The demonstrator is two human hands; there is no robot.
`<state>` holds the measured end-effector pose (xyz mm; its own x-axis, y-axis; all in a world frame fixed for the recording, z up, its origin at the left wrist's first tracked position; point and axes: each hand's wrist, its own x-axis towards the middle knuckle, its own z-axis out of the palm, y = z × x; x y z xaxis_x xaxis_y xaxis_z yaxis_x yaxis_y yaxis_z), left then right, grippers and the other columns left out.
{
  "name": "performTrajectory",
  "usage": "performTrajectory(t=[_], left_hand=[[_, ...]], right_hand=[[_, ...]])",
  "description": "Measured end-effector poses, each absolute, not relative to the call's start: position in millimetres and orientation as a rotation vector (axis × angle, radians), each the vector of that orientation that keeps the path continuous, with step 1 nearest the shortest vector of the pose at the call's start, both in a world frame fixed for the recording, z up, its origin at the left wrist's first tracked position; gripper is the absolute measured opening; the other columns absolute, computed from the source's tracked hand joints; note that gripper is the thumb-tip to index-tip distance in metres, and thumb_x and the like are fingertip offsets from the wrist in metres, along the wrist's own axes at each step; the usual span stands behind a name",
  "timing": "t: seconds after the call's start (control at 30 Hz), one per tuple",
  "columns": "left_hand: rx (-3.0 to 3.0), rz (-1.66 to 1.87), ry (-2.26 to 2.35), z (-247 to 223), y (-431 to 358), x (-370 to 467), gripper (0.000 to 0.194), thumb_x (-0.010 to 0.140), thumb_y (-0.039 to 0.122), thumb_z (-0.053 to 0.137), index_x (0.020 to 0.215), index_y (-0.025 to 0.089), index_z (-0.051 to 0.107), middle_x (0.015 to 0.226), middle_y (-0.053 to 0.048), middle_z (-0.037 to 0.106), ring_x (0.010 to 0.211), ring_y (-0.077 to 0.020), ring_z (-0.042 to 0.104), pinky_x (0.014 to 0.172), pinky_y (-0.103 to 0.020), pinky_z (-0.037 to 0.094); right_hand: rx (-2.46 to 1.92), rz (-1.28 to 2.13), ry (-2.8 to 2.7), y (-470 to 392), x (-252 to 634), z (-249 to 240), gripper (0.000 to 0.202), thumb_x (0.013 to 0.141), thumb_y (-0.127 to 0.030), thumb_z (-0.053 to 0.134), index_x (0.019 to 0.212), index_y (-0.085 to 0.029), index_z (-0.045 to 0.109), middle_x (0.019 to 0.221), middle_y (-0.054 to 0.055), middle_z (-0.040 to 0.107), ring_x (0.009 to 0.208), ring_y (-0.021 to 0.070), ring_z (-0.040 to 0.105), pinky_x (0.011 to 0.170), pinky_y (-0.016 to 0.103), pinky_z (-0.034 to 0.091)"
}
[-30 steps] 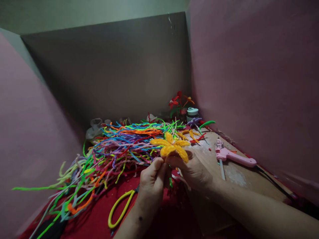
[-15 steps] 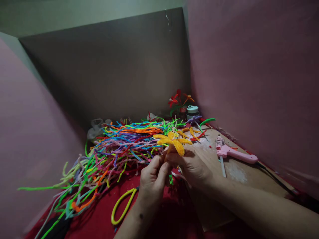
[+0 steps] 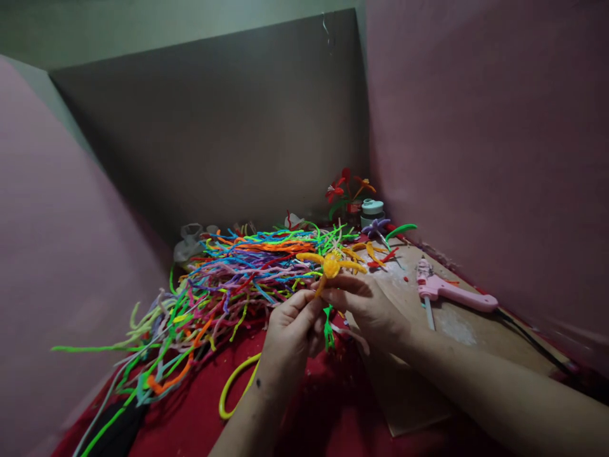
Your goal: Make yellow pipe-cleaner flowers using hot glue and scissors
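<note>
An orange-yellow fuzzy flower (image 3: 332, 265) is held up in the middle of the head view, its petals spread above my fingers. My left hand (image 3: 295, 320) pinches its orange stem from the left. From the right, my right hand (image 3: 368, 304) is closed at the stem just under the petals, its fingertips partly hidden. Behind the flower lies a big pile of multicoloured fuzzy stems (image 3: 247, 273). Loose orange petal pieces (image 3: 373, 252) lie just beyond my right hand.
A pink glue gun (image 3: 451, 293) rests on a cardboard sheet (image 3: 499, 343) at the right. Yellow-handled tool (image 3: 227, 387) lies on the red cloth (image 3: 185, 425). Red flowers (image 3: 335, 189), a lidded jar (image 3: 372, 212) and a purple flower (image 3: 375, 228) stand or lie at the back.
The flower has tilted, so its petals now show more from the side and the stem is visible. The whole view has shifted slightly.
</note>
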<state>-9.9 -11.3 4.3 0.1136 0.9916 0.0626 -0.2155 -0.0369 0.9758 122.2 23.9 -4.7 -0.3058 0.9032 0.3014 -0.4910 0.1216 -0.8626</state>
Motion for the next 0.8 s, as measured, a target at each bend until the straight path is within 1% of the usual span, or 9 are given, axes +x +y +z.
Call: performTrajectory(t=[0.17, 0.3, 0.4, 0.47, 0.53, 0.6, 0.7, 0.77, 0.8], left_hand=[[0.959, 1.141, 0.74, 6.4, -10.3, -14.1, 0.013, 0.082, 0.025, 0.058, 0.091, 0.016, 0.058, 0.045, 0.009, 0.043, 0.027, 0.0003, 0.022, 0.03, -0.012, 0.022], [0.931, 1.025, 0.568, 3.2, -9.4, -18.7, 0.014, 0.083, 0.024, 0.055, 0.076, 0.013, 0.059, 0.045, 0.007, 0.043, 0.025, 0.0015, 0.018, 0.027, -0.011, 0.022], [0.924, 0.983, 0.509, 0.5, -8.7, -19.6, 0.015, 0.084, 0.025, 0.054, 0.077, 0.013, 0.059, 0.042, 0.009, 0.039, 0.024, 0.0009, 0.013, 0.026, -0.012, 0.022], [0.997, 0.981, 0.545, 0.4, -9.1, -18.5, 0.017, 0.084, 0.03, 0.052, 0.079, 0.015, 0.058, 0.041, 0.01, 0.037, 0.024, -0.0004, 0.013, 0.026, -0.014, 0.022], [1.189, 1.029, 0.705, 0.7, -10.5, -16.2, 0.021, 0.086, 0.034, 0.05, 0.077, 0.016, 0.057, 0.041, 0.009, 0.038, 0.026, -0.0023, 0.021, 0.03, -0.015, 0.025], [1.491, 1.16, 0.98, -0.7, -12.4, -13.6, 0.022, 0.086, 0.033, 0.051, 0.073, 0.016, 0.056, 0.045, 0.006, 0.044, 0.034, -0.0047, 0.035, 0.038, -0.016, 0.032], [1.95, 1.397, 1.328, -8.4, -14.0, -11.4, 0.01, 0.081, 0.026, 0.058, 0.077, 0.017, 0.06, 0.062, 0.0, 0.058, 0.055, -0.0097, 0.053, 0.056, -0.02, 0.041], [2.096, 1.452, 1.381, -14.1, -13.8, -11.3, 0.007, 0.08, 0.022, 0.057, 0.084, 0.019, 0.061, 0.071, -0.001, 0.062, 0.062, -0.0115, 0.056, 0.061, -0.021, 0.042], [2.096, 1.453, 1.378, -15.8, -13.6, -11.4, 0.007, 0.082, 0.022, 0.054, 0.084, 0.019, 0.061, 0.071, -0.001, 0.061, 0.06, -0.011, 0.056, 0.061, -0.021, 0.042]], right_hand=[[-0.399, 1.792, -1.142, 28.1, 122.0, -7.6, 0.015, 0.072, -0.021, 0.066, 0.085, -0.019, 0.073, 0.064, -0.001, 0.06, 0.061, 0.0098, 0.052, 0.06, 0.024, 0.041], [-0.315, 1.92, -1.029, 27.0, 120.7, -9.3, 0.014, 0.07, -0.016, 0.069, 0.083, -0.018, 0.073, 0.067, 0.0, 0.062, 0.063, 0.0078, 0.053, 0.063, 0.021, 0.041], [-0.251, 1.904, -1.022, 25.1, 120.4, -10.1, 0.014, 0.069, -0.012, 0.069, 0.081, -0.018, 0.073, 0.07, 0.0, 0.064, 0.066, 0.0083, 0.054, 0.066, 0.021, 0.041], [-0.25, 1.873, -1.012, 24.5, 120.2, -9.9, 0.013, 0.067, -0.012, 0.07, 0.078, -0.018, 0.073, 0.07, 0.0, 0.064, 0.066, 0.0091, 0.054, 0.066, 0.023, 0.041], [-0.283, 1.836, -0.979, 24.9, 119.8, -9.5, 0.01, 0.064, -0.012, 0.072, 0.072, -0.018, 0.072, 0.069, -0.001, 0.063, 0.064, 0.0094, 0.052, 0.066, 0.025, 0.04], [-0.333, 1.808, -0.95, 26.2, 119.1, -9.5, 0.007, 0.062, -0.013, 0.073, 0.067, -0.019, 0.071, 0.068, -0.001, 0.063, 0.063, 0.0097, 0.051, 0.065, 0.026, 0.039], [-0.407, 1.764, -0.95, 27.5, 118.0, -11.3, 0.007, 0.062, -0.016, 0.074, 0.067, -0.019, 0.07, 0.069, -0.001, 0.063, 0.064, 0.0104, 0.052, 0.068, 0.027, 0.039], [-0.426, 1.721, -0.99, 26.8, 117.7, -12.5, 0.007, 0.065, -0.018, 0.073, 0.071, -0.019, 0.07, 0.069, -0.002, 0.063, 0.065, 0.01, 0.052, 0.071, 0.028, 0.04], [-0.429, 1.704, -1.014, 25.9, 117.7, -12.4, 0.007, 0.066, -0.019, 0.073, 0.073, -0.02, 0.071, 0.069, -0.003, 0.062, 0.065, 0.0099, 0.052, 0.073, 0.028, 0.04]])
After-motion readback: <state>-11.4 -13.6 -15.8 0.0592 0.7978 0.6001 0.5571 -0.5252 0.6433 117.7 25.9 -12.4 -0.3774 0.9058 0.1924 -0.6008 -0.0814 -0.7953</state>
